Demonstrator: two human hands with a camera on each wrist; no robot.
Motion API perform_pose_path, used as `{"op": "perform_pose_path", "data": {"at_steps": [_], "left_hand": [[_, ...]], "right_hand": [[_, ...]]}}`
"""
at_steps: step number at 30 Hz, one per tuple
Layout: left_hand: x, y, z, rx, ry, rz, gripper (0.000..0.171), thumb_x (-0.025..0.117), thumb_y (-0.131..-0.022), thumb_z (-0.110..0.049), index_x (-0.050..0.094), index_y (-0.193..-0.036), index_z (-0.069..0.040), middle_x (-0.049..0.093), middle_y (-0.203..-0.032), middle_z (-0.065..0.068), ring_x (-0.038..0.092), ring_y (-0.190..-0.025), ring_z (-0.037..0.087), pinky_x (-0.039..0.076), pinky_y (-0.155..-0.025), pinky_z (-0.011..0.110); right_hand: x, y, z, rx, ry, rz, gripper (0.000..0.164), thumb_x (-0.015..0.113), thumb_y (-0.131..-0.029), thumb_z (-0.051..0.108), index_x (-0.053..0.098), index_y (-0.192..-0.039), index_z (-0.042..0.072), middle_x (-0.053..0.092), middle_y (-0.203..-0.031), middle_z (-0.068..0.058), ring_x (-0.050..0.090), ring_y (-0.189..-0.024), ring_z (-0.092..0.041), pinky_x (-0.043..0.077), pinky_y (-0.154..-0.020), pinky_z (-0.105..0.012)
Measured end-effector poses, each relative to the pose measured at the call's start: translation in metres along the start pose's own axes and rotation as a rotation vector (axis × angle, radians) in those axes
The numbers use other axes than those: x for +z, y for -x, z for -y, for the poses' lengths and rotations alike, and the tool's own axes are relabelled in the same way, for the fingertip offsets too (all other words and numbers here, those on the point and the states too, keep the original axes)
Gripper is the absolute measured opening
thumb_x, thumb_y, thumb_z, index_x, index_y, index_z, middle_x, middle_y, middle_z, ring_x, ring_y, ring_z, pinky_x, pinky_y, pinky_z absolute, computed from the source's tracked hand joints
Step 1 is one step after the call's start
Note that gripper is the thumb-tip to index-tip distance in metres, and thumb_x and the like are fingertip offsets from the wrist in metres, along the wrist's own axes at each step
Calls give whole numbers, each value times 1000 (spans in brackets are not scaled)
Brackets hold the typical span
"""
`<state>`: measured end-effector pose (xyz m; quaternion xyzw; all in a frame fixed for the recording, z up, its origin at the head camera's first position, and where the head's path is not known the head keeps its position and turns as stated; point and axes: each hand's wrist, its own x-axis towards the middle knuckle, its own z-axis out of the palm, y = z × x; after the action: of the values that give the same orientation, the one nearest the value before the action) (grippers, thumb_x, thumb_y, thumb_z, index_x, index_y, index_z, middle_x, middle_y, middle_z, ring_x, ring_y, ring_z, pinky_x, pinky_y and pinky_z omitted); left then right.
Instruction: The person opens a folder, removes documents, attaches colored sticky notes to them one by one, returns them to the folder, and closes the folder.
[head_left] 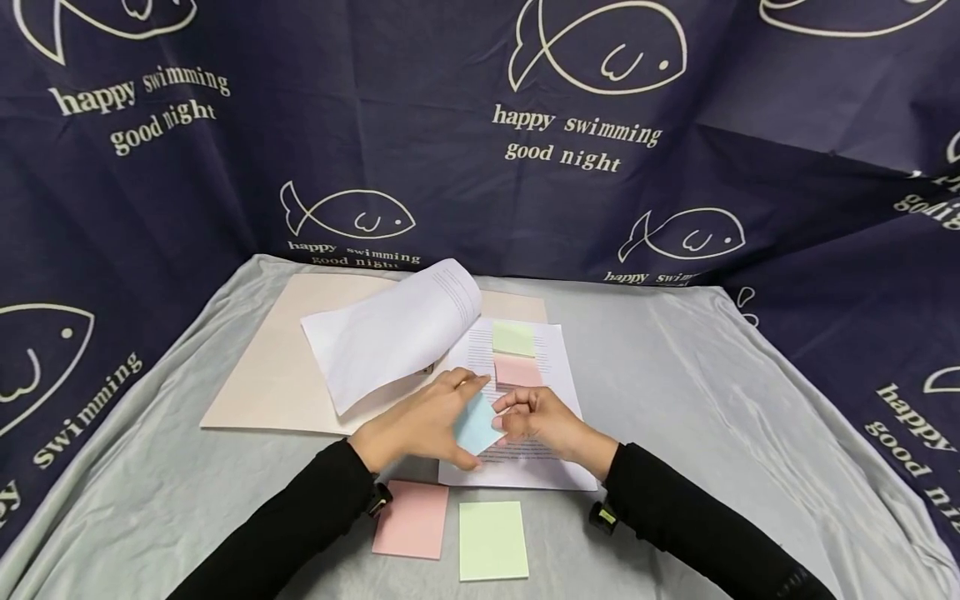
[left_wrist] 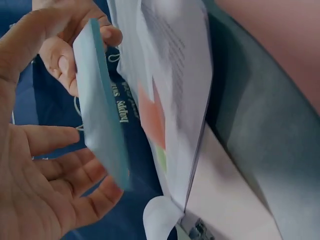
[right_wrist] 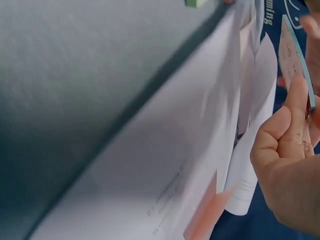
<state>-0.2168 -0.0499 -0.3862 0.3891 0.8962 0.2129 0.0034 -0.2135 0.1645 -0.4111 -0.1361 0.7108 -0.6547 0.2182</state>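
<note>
A light blue sticky-note pad [head_left: 477, 427] is held up over the printed sheets [head_left: 573, 458], tilted. My right hand [head_left: 542, 421] pinches it by its right corner between thumb and fingers. Around its other side my left hand [head_left: 420, 421] is spread, thumb apart from the fingers. In the left wrist view the left fingertips are right at the far edge of the blue pad [left_wrist: 102, 115]. Its underside shows dark printing in the right wrist view. On the sheets a green note [head_left: 513, 339] sits above a pink note [head_left: 517, 372].
A pink pad [head_left: 411, 521] and a green pad [head_left: 493, 542] lie near the front of the grey cloth [head_left: 660, 375]. A beige folder [head_left: 262, 367] lies open at the left, with turned-over white pages [head_left: 397, 325] curling above it. A navy curtain [head_left: 450, 150] hangs behind.
</note>
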Motion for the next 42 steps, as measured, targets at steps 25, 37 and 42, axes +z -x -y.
{"op": "perform_pose_path", "data": {"at_steps": [25, 37, 42], "left_hand": [[4, 13, 13, 50, 237, -166, 84, 85, -57, -44, 54, -123, -3, 56, -99, 2, 55, -86, 17, 44, -70, 30], [15, 9, 3, 51, 116, -275, 81, 82, -55, -40, 50, -120, -3, 55, -101, 3, 54, -88, 18, 42, -71, 34], [18, 11, 4, 49, 69, -284, 80, 83, -54, -39, 51, -119, -3, 54, -100, 3, 54, -87, 16, 41, -71, 34]], "right_hand": [[-10, -2, 13, 12, 85, -88, 26, 52, -93, 5, 57, -112, -11, 54, -84, -2, 42, -60, -13, 37, -52, -25], [22, -7, 16, 75, 348, -275, 92, 78, -72, 41, 29, -137, -2, 45, -124, -21, 45, -110, -29, 40, -86, -42], [25, -7, 18, 77, 367, -266, 97, 79, -71, 38, 25, -140, -2, 52, -113, -19, 52, -101, -27, 45, -81, -39]]}}
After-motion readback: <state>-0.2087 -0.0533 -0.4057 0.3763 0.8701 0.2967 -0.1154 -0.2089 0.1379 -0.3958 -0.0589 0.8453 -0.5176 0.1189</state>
